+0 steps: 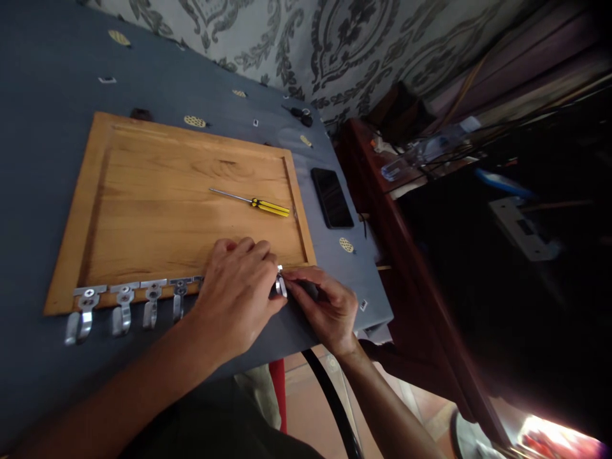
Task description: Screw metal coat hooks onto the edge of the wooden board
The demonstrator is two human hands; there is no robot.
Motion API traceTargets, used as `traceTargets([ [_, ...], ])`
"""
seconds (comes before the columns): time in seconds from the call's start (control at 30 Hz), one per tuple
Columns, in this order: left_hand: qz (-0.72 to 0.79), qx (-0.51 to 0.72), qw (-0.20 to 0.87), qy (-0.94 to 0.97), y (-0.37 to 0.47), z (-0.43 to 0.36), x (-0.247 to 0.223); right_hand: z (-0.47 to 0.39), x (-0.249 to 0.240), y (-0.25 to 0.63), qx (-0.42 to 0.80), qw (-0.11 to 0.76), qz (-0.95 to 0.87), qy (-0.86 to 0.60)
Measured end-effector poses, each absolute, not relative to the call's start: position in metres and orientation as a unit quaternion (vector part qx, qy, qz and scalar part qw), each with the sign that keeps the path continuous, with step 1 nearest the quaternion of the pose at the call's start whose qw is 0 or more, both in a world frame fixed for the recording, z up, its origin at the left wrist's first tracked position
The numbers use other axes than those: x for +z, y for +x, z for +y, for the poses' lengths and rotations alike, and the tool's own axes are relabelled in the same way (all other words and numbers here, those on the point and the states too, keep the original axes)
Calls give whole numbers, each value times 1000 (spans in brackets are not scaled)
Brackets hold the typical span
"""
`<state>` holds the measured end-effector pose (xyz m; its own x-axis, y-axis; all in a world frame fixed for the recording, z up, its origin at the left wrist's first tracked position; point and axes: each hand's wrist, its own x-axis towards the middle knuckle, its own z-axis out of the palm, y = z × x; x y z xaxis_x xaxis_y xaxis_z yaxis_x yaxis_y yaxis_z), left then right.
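A framed wooden board (191, 191) lies on the blue-grey table. Metal hooks (125, 306) line its near edge on the left, their curved ends hanging past the wood. My left hand (239, 293) rests over that edge, fingers curled, its thumb against a metal hook (280, 285) near the board's right corner. From the right, my right hand (327, 306) pinches at the same hook with thumb and index finger. Part of this hook is hidden by my fingers. A yellow and black screwdriver (270, 207) lies on the board, its shaft toward the left.
A black phone (332, 198) lies right of the board, and dark scissors (301, 115) are near the back. Patterned fabric (268, 38) rises behind the table. Dark wooden furniture (411, 248) with assorted items stands at the right.
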<state>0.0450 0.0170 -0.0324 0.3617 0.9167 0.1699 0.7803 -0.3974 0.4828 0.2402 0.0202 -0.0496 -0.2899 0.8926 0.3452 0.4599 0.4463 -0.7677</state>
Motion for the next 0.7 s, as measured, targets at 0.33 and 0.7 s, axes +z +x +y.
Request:
traceTargets([
  [0.33,527,213,148,809,47,13,-25,28,-37,244,320,326,-760,-462],
  [0.7,532,200,150,809,47,14,-25,53,-9,236,391,215,-763,-468],
])
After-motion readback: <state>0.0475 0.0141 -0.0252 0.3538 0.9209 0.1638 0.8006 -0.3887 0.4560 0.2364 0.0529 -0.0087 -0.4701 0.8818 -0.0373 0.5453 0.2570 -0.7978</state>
